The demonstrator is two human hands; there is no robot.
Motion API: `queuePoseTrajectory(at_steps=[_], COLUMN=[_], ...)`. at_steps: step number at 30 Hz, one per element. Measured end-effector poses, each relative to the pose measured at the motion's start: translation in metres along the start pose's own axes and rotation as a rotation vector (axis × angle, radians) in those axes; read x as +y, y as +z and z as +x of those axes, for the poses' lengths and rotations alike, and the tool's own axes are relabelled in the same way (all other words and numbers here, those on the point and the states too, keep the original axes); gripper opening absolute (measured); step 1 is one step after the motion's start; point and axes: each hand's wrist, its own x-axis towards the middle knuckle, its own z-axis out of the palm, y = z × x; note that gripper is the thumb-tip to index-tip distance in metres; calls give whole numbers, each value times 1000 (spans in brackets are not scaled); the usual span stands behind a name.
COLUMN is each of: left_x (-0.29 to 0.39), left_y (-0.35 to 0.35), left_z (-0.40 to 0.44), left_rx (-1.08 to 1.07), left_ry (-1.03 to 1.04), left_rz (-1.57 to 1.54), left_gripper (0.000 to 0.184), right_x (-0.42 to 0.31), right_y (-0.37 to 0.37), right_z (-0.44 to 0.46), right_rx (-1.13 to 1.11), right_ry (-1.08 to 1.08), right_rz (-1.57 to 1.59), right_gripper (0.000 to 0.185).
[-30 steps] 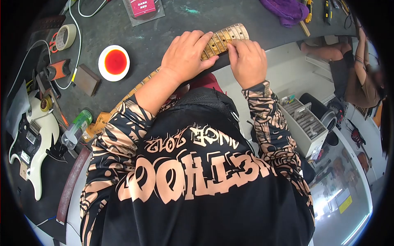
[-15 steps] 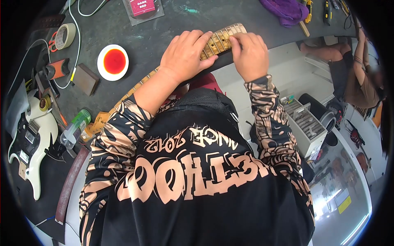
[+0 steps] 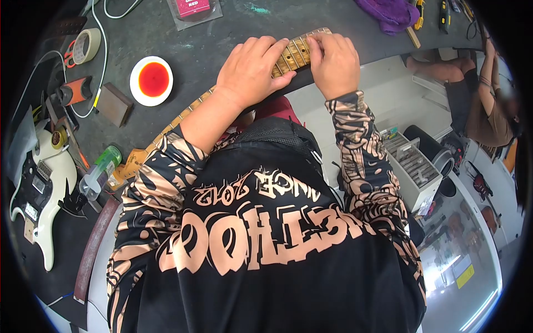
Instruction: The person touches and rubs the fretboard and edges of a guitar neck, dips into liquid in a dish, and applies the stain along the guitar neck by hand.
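A guitar neck with a maple-coloured fretboard, metal frets and dark dots lies along the bench edge, running diagonally under my left forearm. Its headstock shows beyond my left sleeve. My left hand grips the neck near its wide end, thumb along the near edge and fingers over the far side. At the last frets is my right hand, its fingers curled and pinched against the fretboard. Whatever sits between those fingertips is hidden.
On the dark bench are a white dish of red liquid, a brown block, masking tape and a purple cloth. A white guitar body lies left. Another person sits at right.
My right hand has shifted slightly away from me and to the left across the last frets, fingers still pinched. My left hand stays on the neck.
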Motion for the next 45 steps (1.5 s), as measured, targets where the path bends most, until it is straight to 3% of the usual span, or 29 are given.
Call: queuePoseTrajectory(at_steps=[21,26,34,41,45], left_x=[-1,0,-1,-1,-3], left_y=[-1,0,0,1,1], left_z=[-1,0,1,0,0], left_rx=[-3,-5,4,-12,4], left_ry=[-2,-6,3,2,13], left_rz=[2,-1,-11,-2,10], left_gripper=[63,63,62,62,62], right_x=[-2,-7,-4,-1,6], right_y=[-11,-2,-7,-16,-6], right_z=[-10,-6,-2,-31,-14], right_rx=[-98,4,-14,-46,-22], right_ry=[68,14,-9,106,38], right_rz=[-1,20,-35,9,41], right_gripper=[10,9,10,9,9])
